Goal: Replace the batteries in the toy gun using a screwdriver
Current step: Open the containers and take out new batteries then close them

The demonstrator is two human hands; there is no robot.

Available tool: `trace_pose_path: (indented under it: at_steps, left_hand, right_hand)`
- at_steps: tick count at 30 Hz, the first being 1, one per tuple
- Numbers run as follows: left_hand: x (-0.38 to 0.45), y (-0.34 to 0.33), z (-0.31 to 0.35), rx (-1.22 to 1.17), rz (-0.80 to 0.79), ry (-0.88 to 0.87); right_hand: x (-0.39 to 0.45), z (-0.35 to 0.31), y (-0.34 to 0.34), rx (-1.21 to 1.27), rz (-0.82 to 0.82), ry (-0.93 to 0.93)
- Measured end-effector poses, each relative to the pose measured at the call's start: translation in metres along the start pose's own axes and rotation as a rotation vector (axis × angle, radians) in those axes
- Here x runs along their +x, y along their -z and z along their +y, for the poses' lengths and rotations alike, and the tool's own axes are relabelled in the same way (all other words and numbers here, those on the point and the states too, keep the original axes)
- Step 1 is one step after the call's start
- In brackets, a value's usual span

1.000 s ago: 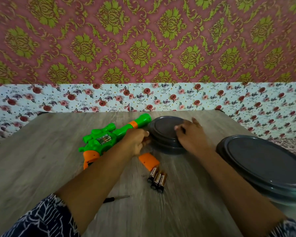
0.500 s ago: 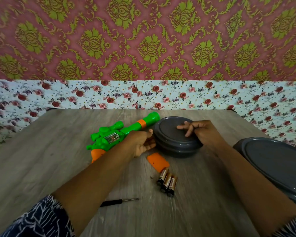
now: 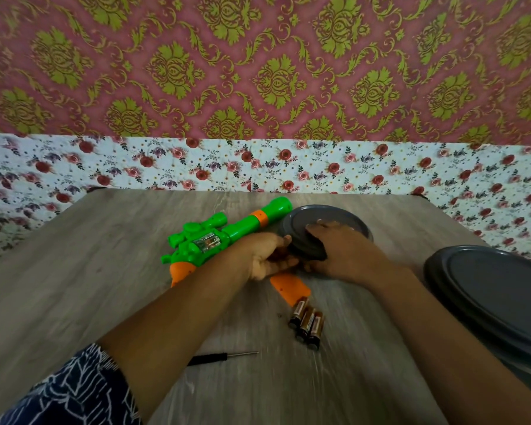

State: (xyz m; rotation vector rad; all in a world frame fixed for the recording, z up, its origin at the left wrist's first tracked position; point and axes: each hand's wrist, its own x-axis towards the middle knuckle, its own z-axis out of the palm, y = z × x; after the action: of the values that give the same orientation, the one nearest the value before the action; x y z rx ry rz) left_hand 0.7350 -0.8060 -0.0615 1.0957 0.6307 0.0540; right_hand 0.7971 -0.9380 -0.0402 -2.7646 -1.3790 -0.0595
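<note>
**Both hands at the small grey container, toy gun beside them**

The green and orange toy gun [image 3: 218, 240] lies on the wooden surface [image 3: 74, 271] at about 11 o'clock from the frame's middle, barrel pointing toward 2 o'clock; its orange grip is partly hidden behind the left forearm.

The left hand [image 3: 267, 256] sits at the near-left rim of a small round grey container [image 3: 325, 222], fingers curled against its edge. Whether they truly grip the rim cannot be told, since the fingertips blur into the dark plastic. The right hand [image 3: 347, 253] lies over the container's lid with fingers curled down round the near edge, covering much of it (its fingertips are smeared by motion blur).

Just below the hands, at 6 o'clock from the container, lies an orange battery cover [image 3: 292, 288], its upper end hidden under the left hand. Touching its lower end are three batteries [image 3: 307, 323] side by side. The screwdriver [image 3: 227, 356] lies at 7 o'clock from them, its handle partly covered by the left forearm.

A larger grey container [image 3: 497, 296] is cut off at the right edge.
</note>
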Motion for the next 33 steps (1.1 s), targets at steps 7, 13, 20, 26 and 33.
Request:
trace_pose_path:
  at_steps: [7,13,20,26,33]
  left_hand:
    - [0.007,0.006,0.013,0.039,0.051,-0.011]
    - [-0.004,0.008,0.015,0.278,-0.109,0.111]
    - [-0.009,0.016,0.011,0.738,-0.051,-0.122]
    - [0.0,0.021,0.006,1.286,-0.025,-0.639]
    - [0.014,0.011,0.003,1.174,-0.054,-0.598]
  right_hand:
    - [-0.012,0.011,-0.007,0.037,0.008,0.146]
    - [-0.022,0.013,-0.004,0.142,0.103,0.068]
    - [-0.005,-0.014,-0.025,-0.118,0.161,-0.09]
    - [-0.005,-0.021,-0.025,-0.239,0.109,-0.056]
    - [-0.009,-0.012,-0.016,-0.242,0.086,0.008]
